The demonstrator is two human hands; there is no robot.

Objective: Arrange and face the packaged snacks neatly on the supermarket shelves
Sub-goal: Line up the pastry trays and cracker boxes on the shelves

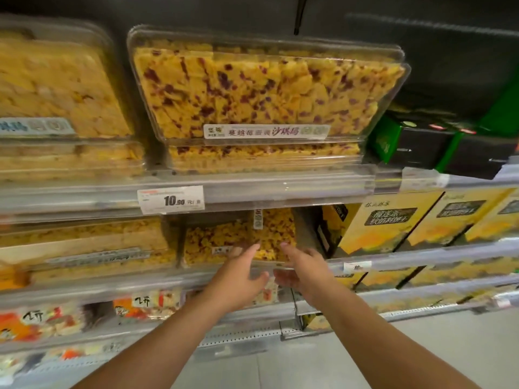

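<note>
both hands, left hand [241,272] and right hand [302,266], grasp one clear cranberry sachima tray [273,234] standing on edge, crooked, just beyond fingertips. upper tray [266,88] already faces front; this row unfinished.

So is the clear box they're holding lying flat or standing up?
Standing on edge: the clear plastic box of yellow, red-flecked snack faces outward, label strip vertical.

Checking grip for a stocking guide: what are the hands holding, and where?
Both the left hand and right hand grip one clear snack box by its near bottom edge.
</note>
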